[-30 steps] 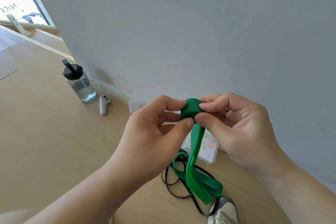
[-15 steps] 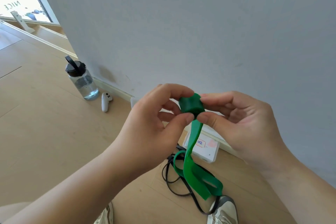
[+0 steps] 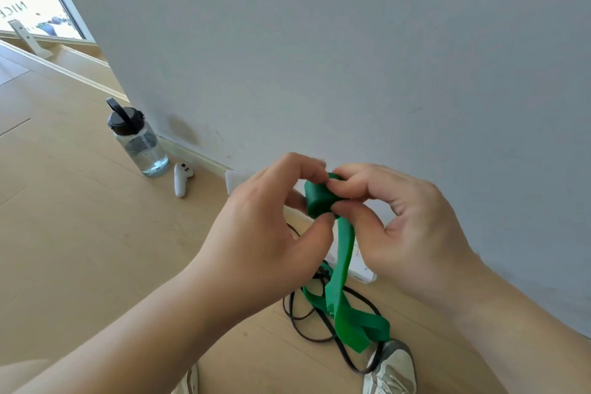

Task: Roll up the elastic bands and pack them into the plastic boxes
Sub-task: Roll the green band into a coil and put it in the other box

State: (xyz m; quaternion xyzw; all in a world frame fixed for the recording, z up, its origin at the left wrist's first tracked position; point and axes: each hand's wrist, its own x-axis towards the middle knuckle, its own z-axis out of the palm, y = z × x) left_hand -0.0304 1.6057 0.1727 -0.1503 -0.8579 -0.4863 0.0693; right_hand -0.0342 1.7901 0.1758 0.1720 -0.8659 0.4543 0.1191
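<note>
While we look down from the head view, our left hand (image 3: pixel 271 233) and right hand (image 3: pixel 403 224) meet above the floor (image 3: pixel 80 233), both pinching the half-rolled green band (image 3: pixel 316 201). Its loose tail drops toward the floor's wall edge, by the plastic box (image 3: pixel 363 272). Rolling seems to be the step in hand; next we must wind in that tail.

A clear bottle (image 3: pixel 140 141) with a black lid stands upright on the wooden floor (image 3: pixel 80 249) near the grey wall (image 3: pixel 319 41). A white controller (image 3: pixel 182 179) lies just beside it. A shoe (image 3: pixel 391 368) shows at the bottom edge.
</note>
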